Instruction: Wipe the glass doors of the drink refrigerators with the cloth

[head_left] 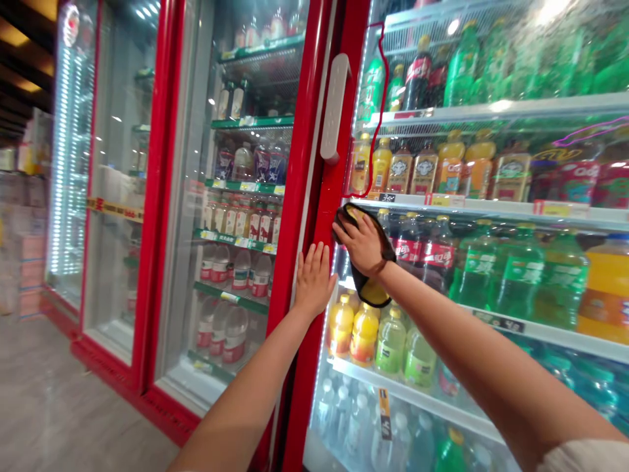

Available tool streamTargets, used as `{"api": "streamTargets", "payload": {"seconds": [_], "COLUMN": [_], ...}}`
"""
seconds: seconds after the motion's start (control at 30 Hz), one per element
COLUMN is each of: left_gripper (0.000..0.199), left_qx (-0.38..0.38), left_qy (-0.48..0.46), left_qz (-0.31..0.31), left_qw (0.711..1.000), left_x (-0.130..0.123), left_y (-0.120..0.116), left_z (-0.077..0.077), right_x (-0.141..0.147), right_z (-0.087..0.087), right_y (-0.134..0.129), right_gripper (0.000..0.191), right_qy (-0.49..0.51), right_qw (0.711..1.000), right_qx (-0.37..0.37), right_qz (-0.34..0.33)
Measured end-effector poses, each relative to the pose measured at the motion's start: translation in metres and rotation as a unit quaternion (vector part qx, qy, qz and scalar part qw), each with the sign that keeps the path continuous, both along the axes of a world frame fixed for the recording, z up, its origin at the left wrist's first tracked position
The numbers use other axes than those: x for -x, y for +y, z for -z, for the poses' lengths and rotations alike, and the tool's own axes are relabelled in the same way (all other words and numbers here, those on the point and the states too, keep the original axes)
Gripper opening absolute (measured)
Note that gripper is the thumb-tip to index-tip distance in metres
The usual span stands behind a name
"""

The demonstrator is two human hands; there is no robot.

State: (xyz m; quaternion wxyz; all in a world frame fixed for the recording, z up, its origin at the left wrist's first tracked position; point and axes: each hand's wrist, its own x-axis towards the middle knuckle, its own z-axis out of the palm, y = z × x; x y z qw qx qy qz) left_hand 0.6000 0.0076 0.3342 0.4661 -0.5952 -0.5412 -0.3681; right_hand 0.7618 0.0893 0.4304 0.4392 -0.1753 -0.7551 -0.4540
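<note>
My right hand point(362, 244) presses a dark-edged, yellowish cloth point(374, 292) against the glass door of a red drinks fridge, close to the door's left edge. Part of the cloth hangs below the wrist, and some of it is hidden under the palm. Lower and to the left, my left hand point(313, 280) lies flat on the red door frame point(330, 208), fingers stretched and holding nothing. Above both hands is the white door handle point(336, 108), which neither one touches.
Behind the glass, shelves hold bottles, among them green soda bottles point(476, 262) and yellow juice bottles point(364, 333). A second glass-doored fridge point(240, 196) adjoins on the left. Grey floor point(88, 406) shows at lower left, with stacked boxes point(32, 275) beyond.
</note>
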Motion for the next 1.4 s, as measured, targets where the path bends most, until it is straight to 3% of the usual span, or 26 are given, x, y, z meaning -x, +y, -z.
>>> {"api": "streamTargets", "payload": {"seconds": [0.07, 0.13, 0.23, 0.3, 0.37, 0.47, 0.53, 0.6, 0.7, 0.8, 0.87, 0.93, 1.0, 1.1, 1.17, 1.23, 1.33, 1.4], "left_gripper": [0.07, 0.069, 0.068, 0.068, 0.067, 0.065, 0.065, 0.064, 0.066, 0.07, 0.072, 0.072, 0.071, 0.068, 0.067, 0.068, 0.071, 0.073], "left_qx": [-0.018, -0.025, -0.02, -0.019, -0.016, -0.009, -0.013, -0.021, -0.032, -0.038, -0.036, -0.031, -0.026, -0.025, -0.029, -0.039, -0.053, -0.052], "left_qy": [-0.01, -0.007, 0.002, 0.002, 0.004, 0.007, 0.003, 0.0, 0.002, 0.005, 0.015, 0.026, 0.03, 0.029, 0.028, 0.025, 0.031, 0.039], "left_qz": [0.001, 0.005, 0.015, 0.024, 0.034, 0.047, 0.051, 0.057, 0.075, 0.098, 0.11, 0.118, 0.122, 0.124, 0.126, 0.132, 0.151, 0.165], "left_qw": [1.0, 1.0, 1.0, 1.0, 0.999, 0.999, 0.999, 0.998, 0.997, 0.994, 0.993, 0.992, 0.992, 0.992, 0.991, 0.99, 0.987, 0.984], "left_x": [-0.001, -0.003, -0.012, -0.022, -0.032, -0.041, -0.041, -0.041, -0.045, -0.061, -0.074, -0.084, -0.091, -0.098, -0.104, -0.114, -0.132, -0.143], "left_y": [0.0, 0.002, 0.007, 0.012, 0.016, 0.019, 0.019, 0.02, 0.024, 0.03, 0.032, 0.033, 0.032, 0.031, 0.032, 0.033, 0.037, 0.039], "left_z": [-0.003, -0.006, -0.017, -0.027, -0.034, -0.034, -0.029, -0.024, -0.026, -0.032, -0.033, -0.03, -0.025, -0.022, -0.025, -0.031, -0.037, -0.038], "right_x": [0.001, -0.001, -0.015, -0.03, -0.047, -0.066, -0.071, -0.069, -0.069, -0.086, -0.105, -0.123, -0.134, -0.135, -0.132, -0.136, -0.16, -0.185], "right_z": [0.024, 0.036, 0.021, 0.003, -0.001, 0.028, 0.055, 0.069, 0.051, 0.016, 0.009, 0.023, 0.049, 0.078, 0.073, 0.051, 0.018, 0.017], "right_y": [0.003, 0.006, 0.005, -0.003, -0.014, -0.03, -0.034, -0.032, -0.022, -0.019, -0.026, -0.035, -0.044, -0.046, -0.041, -0.035, -0.033, -0.037], "right_gripper": [0.046, 0.043, 0.044, 0.047, 0.05, 0.058, 0.062, 0.062, 0.057, 0.053, 0.054, 0.057, 0.06, 0.061, 0.058, 0.052, 0.051, 0.056], "right_qy": [-0.046, -0.089, -0.1, -0.053, 0.027, 0.111, 0.093, 0.042, 0.008, 0.054, 0.104, 0.14, 0.147, 0.09, 0.05, 0.06, 0.127, 0.171], "right_qw": [0.999, 0.996, 0.995, 0.998, 0.999, 0.991, 0.993, 0.997, 0.998, 0.996, 0.991, 0.983, 0.979, 0.986, 0.99, 0.99, 0.982, 0.974], "right_qx": [-0.01, -0.017, -0.006, 0.01, 0.019, 0.018, 0.011, 0.006, 0.009, 0.012, 0.013, 0.016, 0.02, 0.022, 0.027, 0.031, 0.031, 0.03], "right_qz": [-0.007, -0.011, -0.001, 0.018, 0.039, 0.066, 0.071, 0.065, 0.055, 0.066, 0.087, 0.115, 0.138, 0.141, 0.132, 0.127, 0.135, 0.144]}}
